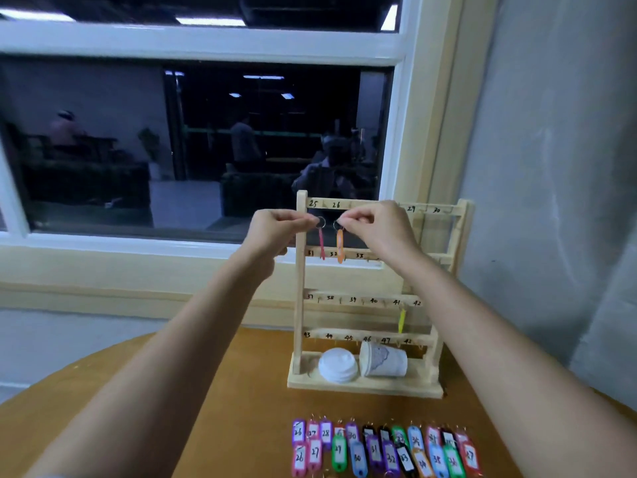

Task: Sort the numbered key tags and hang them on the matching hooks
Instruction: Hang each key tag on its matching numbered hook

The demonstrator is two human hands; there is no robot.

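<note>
One rack (300, 305), one cup (384, 363) and one lid (337, 367) are counted. Three tags are seen at the rack: pink tag (321, 244), orange tag (340, 246), yellow tag (401, 320). Two tag rows (374, 450) are laid out.

The round wooden table (224, 408) in front of me.
A wooden key rack (365, 386) stands on it near the far edge. Closer to me, coloured key tags (382, 450) lie flat in two crowded rows.

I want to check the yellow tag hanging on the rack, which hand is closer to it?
Right. The right hand is above the yellow tag and slightly left of it; the left hand is farther left at the same height.
</note>
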